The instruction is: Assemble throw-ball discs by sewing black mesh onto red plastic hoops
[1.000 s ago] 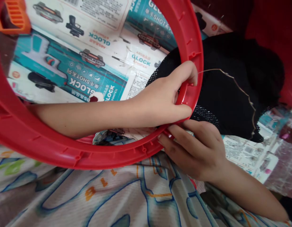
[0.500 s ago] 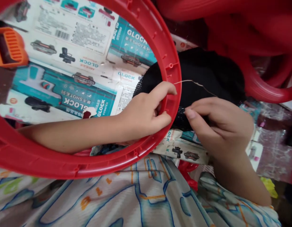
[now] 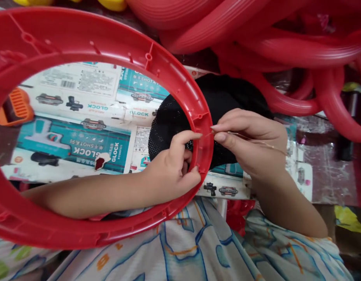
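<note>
A large red plastic ring (image 3: 171,74) with a ribbed, channelled inner side is tilted in front of me. My left hand (image 3: 176,162) reaches through its opening and grips the right-hand rim, thumb and index finger over the edge. Just outside that rim, my right hand (image 3: 253,136) pinches a thin tan thread (image 3: 266,145) between thumb and index finger. The thread trails back over the right hand, and a fine length reaches toward the rim. Whether it passes through the ring cannot be made out. Behind both hands lies a black mesh net (image 3: 233,91), partly hidden.
Flattened printed cardboard (image 3: 128,117) covers the work surface. An orange plastic part (image 3: 21,106) lies at the left. Red curved tubes (image 3: 280,47) are heaped at the back right, with clear plastic wrap (image 3: 323,156) below them. A yellow scrap (image 3: 348,218) is at the lower right.
My right hand has moved left and up to the ring's rim, and the thread now trails back over it. The ring sits lower in view, its left hand still on the rim.
</note>
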Demonstrator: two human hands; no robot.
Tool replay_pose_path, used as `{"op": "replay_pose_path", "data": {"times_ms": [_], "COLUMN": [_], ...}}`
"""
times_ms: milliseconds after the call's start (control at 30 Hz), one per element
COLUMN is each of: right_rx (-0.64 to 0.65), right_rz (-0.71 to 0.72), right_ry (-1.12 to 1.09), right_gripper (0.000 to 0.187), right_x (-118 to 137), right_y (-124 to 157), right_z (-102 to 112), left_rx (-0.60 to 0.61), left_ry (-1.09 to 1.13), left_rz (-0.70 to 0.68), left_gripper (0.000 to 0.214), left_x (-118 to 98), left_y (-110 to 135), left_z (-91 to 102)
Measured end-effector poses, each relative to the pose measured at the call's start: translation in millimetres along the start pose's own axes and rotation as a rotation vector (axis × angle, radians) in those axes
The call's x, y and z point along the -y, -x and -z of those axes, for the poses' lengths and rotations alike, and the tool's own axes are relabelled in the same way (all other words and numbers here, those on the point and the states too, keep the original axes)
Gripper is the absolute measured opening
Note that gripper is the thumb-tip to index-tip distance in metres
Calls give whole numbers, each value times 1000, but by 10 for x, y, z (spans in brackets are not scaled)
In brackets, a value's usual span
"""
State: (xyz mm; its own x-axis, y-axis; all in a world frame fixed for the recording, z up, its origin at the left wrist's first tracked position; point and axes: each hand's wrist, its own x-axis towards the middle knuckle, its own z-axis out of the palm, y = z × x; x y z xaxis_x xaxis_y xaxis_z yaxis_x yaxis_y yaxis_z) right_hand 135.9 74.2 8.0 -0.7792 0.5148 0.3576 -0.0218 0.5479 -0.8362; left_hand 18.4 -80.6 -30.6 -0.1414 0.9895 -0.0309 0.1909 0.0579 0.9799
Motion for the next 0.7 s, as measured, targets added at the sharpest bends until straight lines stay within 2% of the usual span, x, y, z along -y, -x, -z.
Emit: {"op": "replay_pose_path", "data": {"times_ms": [167,333,433,600,700], "right_rx": [-24,65,68,47,-11], "right_rz": [17,102,73,61,17], "right_ry": [130,187,254,213,169], "right_gripper": [16,8,4,5,7], "right_x": [18,20,21,14,-8], "right_y": [-30,-47,-48,-34,-44], "right_z": [38,79,89,63,32], "left_rx": [68,85,64,64,83], "left_ry": [-177,-333,-389,-419,-338], "left_rz": [-56,-86,-141,-188,-260], "left_gripper": [45,44,43,40,45], "left_x": [-46,-140,-160,-171,-145], "left_y": [3,-8,12,52,73], "left_z": [-37,-47,-72,-87,-94]}}
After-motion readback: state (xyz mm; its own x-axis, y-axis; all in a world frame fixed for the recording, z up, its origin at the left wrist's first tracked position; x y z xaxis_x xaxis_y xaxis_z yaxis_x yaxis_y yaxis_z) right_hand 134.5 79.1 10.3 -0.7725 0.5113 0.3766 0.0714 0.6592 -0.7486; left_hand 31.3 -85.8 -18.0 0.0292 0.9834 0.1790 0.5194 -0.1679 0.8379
